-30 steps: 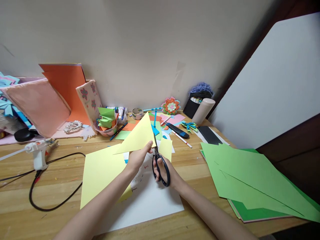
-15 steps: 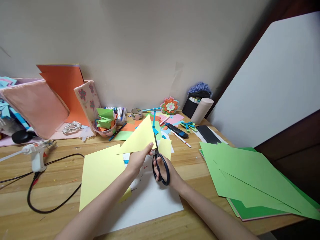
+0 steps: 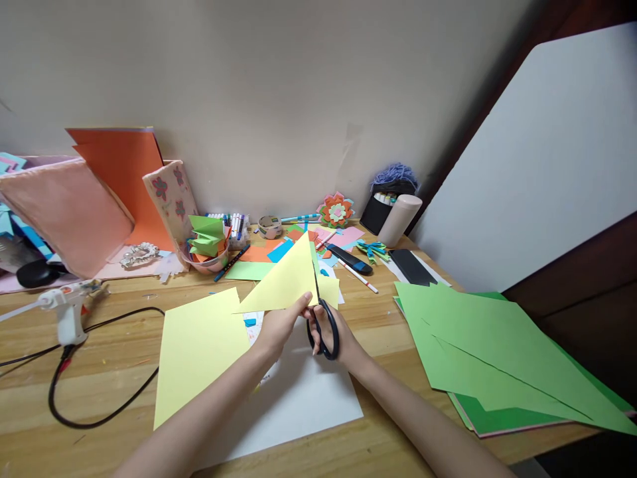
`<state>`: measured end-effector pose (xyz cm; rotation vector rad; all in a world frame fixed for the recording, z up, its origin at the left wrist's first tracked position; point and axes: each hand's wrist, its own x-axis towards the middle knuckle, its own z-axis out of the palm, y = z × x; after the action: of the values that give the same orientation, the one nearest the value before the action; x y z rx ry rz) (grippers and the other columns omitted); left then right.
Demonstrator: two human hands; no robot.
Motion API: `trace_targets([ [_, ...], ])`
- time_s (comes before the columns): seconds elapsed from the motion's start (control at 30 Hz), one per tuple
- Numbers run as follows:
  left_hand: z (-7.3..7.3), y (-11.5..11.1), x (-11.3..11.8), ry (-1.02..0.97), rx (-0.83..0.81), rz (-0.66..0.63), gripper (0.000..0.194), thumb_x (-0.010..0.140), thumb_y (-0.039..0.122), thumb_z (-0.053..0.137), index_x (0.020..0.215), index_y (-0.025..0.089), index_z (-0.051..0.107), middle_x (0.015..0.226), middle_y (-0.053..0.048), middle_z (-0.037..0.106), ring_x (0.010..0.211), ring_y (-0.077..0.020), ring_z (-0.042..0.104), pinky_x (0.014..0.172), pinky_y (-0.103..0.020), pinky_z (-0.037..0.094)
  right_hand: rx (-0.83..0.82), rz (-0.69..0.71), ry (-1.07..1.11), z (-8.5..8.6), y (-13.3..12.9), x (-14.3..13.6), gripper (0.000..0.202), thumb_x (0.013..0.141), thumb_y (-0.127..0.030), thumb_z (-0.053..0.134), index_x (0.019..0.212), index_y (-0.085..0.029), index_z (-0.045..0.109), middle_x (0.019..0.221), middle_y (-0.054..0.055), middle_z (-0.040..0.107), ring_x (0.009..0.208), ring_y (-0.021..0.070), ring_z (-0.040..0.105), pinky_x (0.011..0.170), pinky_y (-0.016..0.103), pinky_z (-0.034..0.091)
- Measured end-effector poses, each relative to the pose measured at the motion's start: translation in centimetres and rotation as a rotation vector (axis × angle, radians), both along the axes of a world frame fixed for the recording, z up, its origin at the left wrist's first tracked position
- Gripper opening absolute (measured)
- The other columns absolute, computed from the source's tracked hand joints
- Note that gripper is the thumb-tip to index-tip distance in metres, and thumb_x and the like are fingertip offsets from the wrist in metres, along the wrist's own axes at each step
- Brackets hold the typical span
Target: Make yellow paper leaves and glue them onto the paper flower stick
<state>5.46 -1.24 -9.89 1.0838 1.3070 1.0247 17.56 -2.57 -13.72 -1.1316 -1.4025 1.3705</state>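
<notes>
My left hand (image 3: pixel 283 325) pinches the lower edge of a pale yellow paper triangle (image 3: pixel 286 279), thumb on top. The triangle is raised over the desk with its tip pointing away from me. Black-handled scissors (image 3: pixel 329 338) are in my right hand (image 3: pixel 341 338), fingers through the loops. Their blades lie along the triangle's right edge; whether they bite into the paper I cannot tell. Below the hands lies a white sheet (image 3: pixel 308 398). A larger yellow sheet (image 3: pixel 199 352) is at left, and a small yellow piece (image 3: pixel 329 292) lies behind the scissors.
A white glue gun (image 3: pixel 70 315) with its black cord is at left. Green sheets (image 3: pixel 488 352) overlap at right. Toward the wall are a paper flower (image 3: pixel 337 210), a tape roll (image 3: pixel 269 227), a black phone (image 3: pixel 412 267), a cutter (image 3: pixel 349 259) and paper scraps.
The yellow triangle and both hands have shifted slightly right. The scissors have turned a little, their blades now along the triangle's right edge. A blue scrap behind the triangle shows more.
</notes>
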Motion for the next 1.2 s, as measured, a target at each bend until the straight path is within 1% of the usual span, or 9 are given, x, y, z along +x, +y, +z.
trace_targets([
  [0.17,0.1,0.4,-0.3,-0.004,0.03,0.068,0.034,0.062,0.048,0.064,0.048,0.017,0.055,0.065,-0.004,0.064,0.073,-0.0187,0.059,0.07,-0.027,0.042,-0.023,0.025,0.076,-0.1,0.0,0.0,0.067,0.068,-0.079,0.023,0.081,-0.017,0.045,0.049,-0.006,0.04,0.037,0.0082,0.044,0.039,0.022,0.045],
  [0.23,0.2,0.5,-0.4,-0.015,0.036,0.07,0.035,0.062,0.048,0.064,0.048,0.017,0.055,0.066,-0.005,0.064,0.072,-0.0185,0.058,0.068,-0.027,0.042,-0.027,0.069,0.084,0.0,-0.2,-0.1,0.07,0.069,-0.079,0.021,0.085,-0.016,0.047,0.049,-0.006,0.041,0.037,0.0084,0.045,0.041,0.023,0.045],
  [0.33,0.3,0.3,-0.4,0.0,-0.021,0.04,0.036,0.062,0.049,0.063,0.049,0.017,0.054,0.065,-0.004,0.062,0.069,-0.0177,0.056,0.065,-0.027,0.041,-0.027,0.112,0.093,0.3,-0.3,-0.2,0.073,0.07,-0.078,0.019,0.092,-0.016,0.048,0.047,-0.007,0.04,0.036,0.0082,0.043,0.042,0.023,0.044],
  [0.43,0.3,0.1,-0.3,0.01,-0.06,0.012,0.036,0.062,0.049,0.063,0.05,0.017,0.054,0.063,-0.002,0.059,0.068,-0.0173,0.054,0.063,-0.027,0.039,-0.028,0.104,0.128,0.4,-0.3,-0.2,0.072,0.07,-0.078,0.02,0.095,-0.016,0.048,0.049,-0.007,0.04,0.037,0.0073,0.042,0.041,0.021,0.043],
  [0.67,0.1,0.2,-0.2,0.004,-0.062,-0.01,0.036,0.062,0.05,0.062,0.051,0.017,0.054,0.065,-0.004,0.059,0.072,-0.0189,0.054,0.064,-0.027,0.038,-0.016,0.072,0.11,-0.6,-0.1,-0.1,0.07,0.071,-0.077,0.022,0.094,-0.017,0.049,0.051,-0.007,0.037,0.036,0.0071,0.042,0.038,0.021,0.042],
  [0.87,0.4,0.3,-0.3,0.019,-0.048,0.032,0.036,0.062,0.049,0.063,0.049,0.017,0.052,0.063,-0.003,0.06,0.068,-0.0169,0.054,0.059,-0.025,0.037,0.011,0.09,0.093,0.3,-0.4,-0.1,0.069,0.071,-0.076,0.024,0.097,-0.017,0.049,0.063,-0.004,0.04,0.04,0.0056,0.042,0.04,0.021,0.045],
  [0.97,0.5,0.3,-0.4,0.036,-0.095,0.036,0.035,0.061,0.048,0.064,0.048,0.017,0.052,0.069,-0.003,0.062,0.071,-0.0171,0.054,0.058,-0.025,0.036,-0.007,0.075,0.086,0.7,-0.4,-0.2,0.071,0.069,-0.078,0.025,0.096,-0.017,0.049,0.064,-0.004,0.039,0.039,0.005,0.04,0.038,0.02,0.044],
  [1.07,0.6,0.2,-0.3,0.033,-0.132,0.025,0.037,0.061,0.049,0.064,0.047,0.016,0.052,0.074,-0.005,0.063,0.075,-0.0176,0.054,0.06,-0.025,0.037,-0.02,0.054,0.074,0.7,-0.4,-0.1,0.07,0.069,-0.077,0.028,0.096,-0.017,0.049,0.062,-0.005,0.038,0.039,0.0049,0.04,0.036,0.019,0.044],
  [1.2,0.4,0.2,-0.1,-0.052,-0.1,-0.002,0.038,0.061,0.05,0.064,0.048,0.017,0.051,0.068,-0.005,0.061,0.073,-0.0169,0.054,0.065,-0.026,0.039,-0.007,0.039,0.072,0.4,-0.4,-0.1,0.065,0.073,-0.074,0.029,0.098,-0.017,0.049,0.057,-0.006,0.036,0.039,0.0055,0.04,0.037,0.018,0.044],
])
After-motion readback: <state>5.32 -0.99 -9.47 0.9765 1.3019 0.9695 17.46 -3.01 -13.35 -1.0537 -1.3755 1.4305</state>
